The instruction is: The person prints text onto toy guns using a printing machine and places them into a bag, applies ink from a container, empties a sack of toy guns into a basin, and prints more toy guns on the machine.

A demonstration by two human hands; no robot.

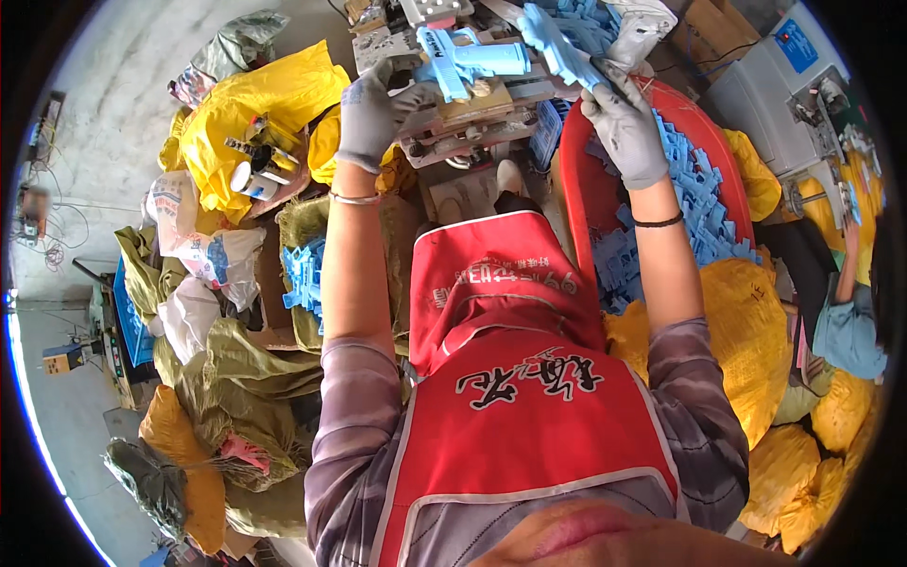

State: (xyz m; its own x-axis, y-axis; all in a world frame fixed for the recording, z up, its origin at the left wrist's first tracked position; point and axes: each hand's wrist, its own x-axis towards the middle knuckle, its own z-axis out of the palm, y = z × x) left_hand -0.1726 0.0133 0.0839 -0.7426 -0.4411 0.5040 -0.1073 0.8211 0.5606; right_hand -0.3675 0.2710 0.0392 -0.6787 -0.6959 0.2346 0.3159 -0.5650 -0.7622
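bright light — strongly bowed edges

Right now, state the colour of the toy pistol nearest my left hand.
The toy pistol is light blue; see head view.

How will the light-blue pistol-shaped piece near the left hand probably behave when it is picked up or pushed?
The pistol-shaped piece looks like moulded plastic, so it is probably stiff and fairly light. Its flattish sides suggest it would slide rather than roll.
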